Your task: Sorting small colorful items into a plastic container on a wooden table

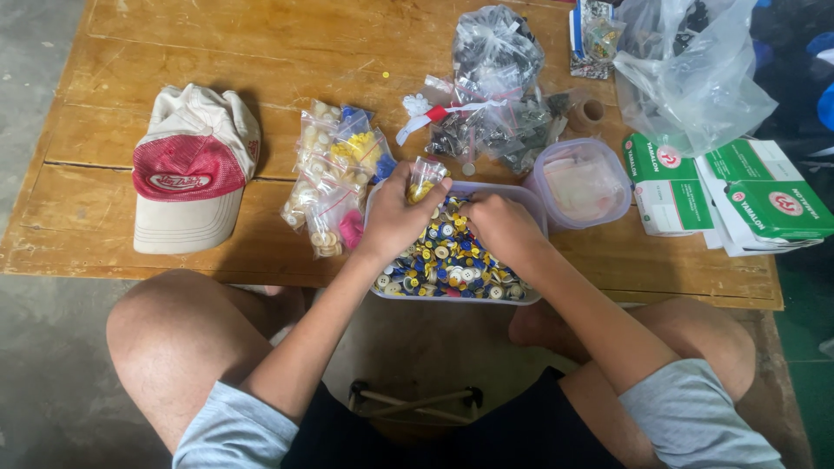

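Small clear plastic bag [425, 178] with a few yellow buttons inside, pinched shut-fisted in the left hand [395, 213] just above the far-left corner of the shallow clear plastic tray [530, 201] heaped with small blue, yellow and white buttons [447, 260]. Likely feather-light, limp and slippery film, best taken at the mouth with thumb and forefinger so the opening holds its shape. Right hand [502, 224] curled knuckles-up on the button heap inside the tray, fingertips buried; whether closed on any buttons, impossible to tell. Buttons themselves hard, smooth, apt to skitter, easier pinched a few at a time by their edges. Left of the tray, a cluster of sealed clear bags of cream, yellow, blue and pink buttons [334, 178]; further left, a red-and-beige cap [193, 169]. Beyond the tray, bags of dark metal fittings [495, 95]. Right of the tray, a round clear plastic tub [582, 182], then green-and-white cartons [721, 191]. All on a worn wooden table [174, 52].
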